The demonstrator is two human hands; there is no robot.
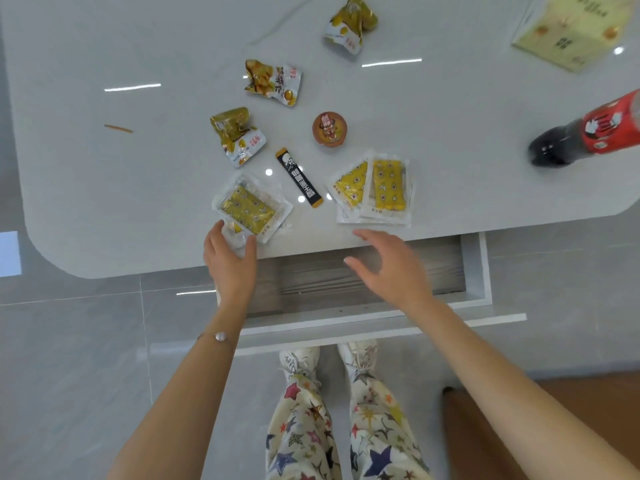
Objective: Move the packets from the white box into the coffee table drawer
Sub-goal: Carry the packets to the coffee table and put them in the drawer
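Left hand [230, 258]: placed at the near edge of the worktop [104, 202], about 7 o'clock from the black sachet. Its fingers [215, 230] and thumb are curled either side of the near corner of the left packets [247, 211], a small stack of clear wrappers with yellow printed centres. The corner sits between them, pinched. The stack lies flat on the worktop.

Right hand [391, 268]: over the open drawer [346, 282], fingers apart and relaxed, holding nothing. Its fingertips are near, but not touching, the right packets [375, 188], two overlapping wrappers of the same yellow pattern at 12 o'clock from the hand. The hand is slightly blurred.

Other packets on the worktop:
- Three crumpled gold packets, at 10 o'clock [237, 135], 11 o'clock [273, 81] and 12 o'clock [349, 24] from the sachet.
- Each is well apart from both hands.

Labels and writing:
- Black sachet [299, 178], between the two yellow groups, bears white characters along its length and an orange end. The characters are not legible to me.
- Round brown lid [329, 128], at 1 o'clock from the sachet, shows a printed figure.
- Dark bottle [588, 133], at 3 o'clock, lies on its side with a red label and white markings. No brand can be confirmed.
- Pale box [571, 29], at 1 o'clock in the far corner, carries dark print too blurred to read.
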